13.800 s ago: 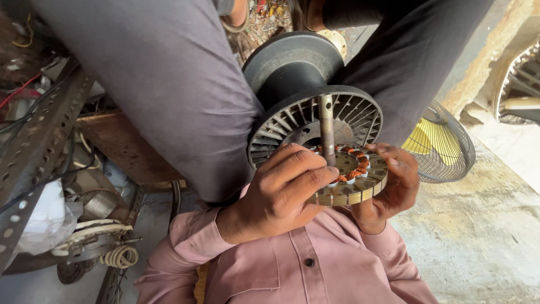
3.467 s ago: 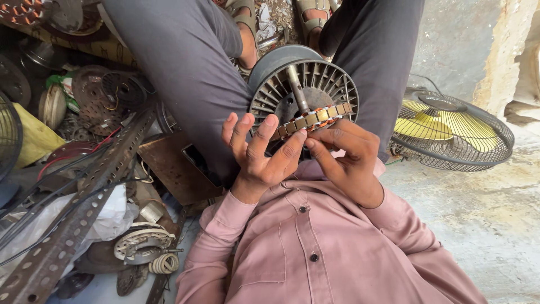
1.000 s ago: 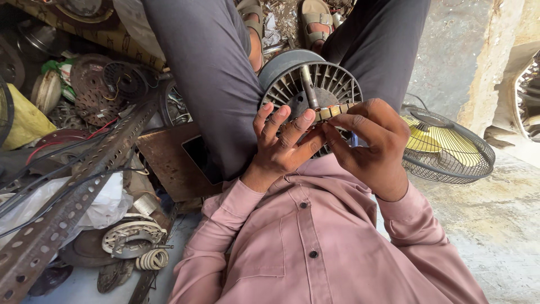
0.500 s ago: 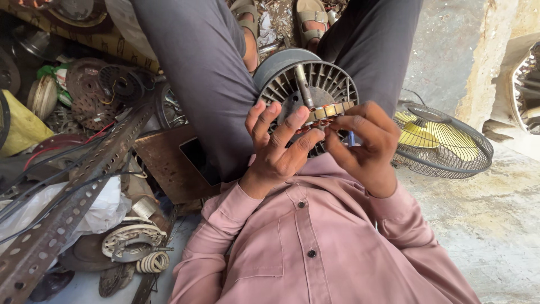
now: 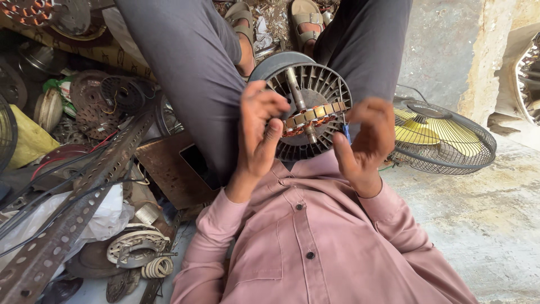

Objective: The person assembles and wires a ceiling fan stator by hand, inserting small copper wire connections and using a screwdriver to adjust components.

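Note:
A round grey finned fan motor housing [image 5: 315, 90] with a steel shaft rests between my knees. Around the shaft sits a stator ring [image 5: 313, 116] with copper windings. My left hand [image 5: 260, 132] holds the ring's left edge between thumb and curled fingers. My right hand [image 5: 367, 141] is at the ring's right edge, fingers pinched on a small blue piece [image 5: 347, 133]; what that piece is cannot be made out.
A wire-caged fan with yellow blades [image 5: 444, 138] lies on the concrete floor at right. A perforated steel angle bar [image 5: 79, 208], wires, motor parts and a white cloth are piled at left. A rusty metal plate [image 5: 169, 174] lies beside my left leg.
My hands have spread slightly apart on the stator ring, and the left fingers have curled in from a flat spread. The view has shifted a little.

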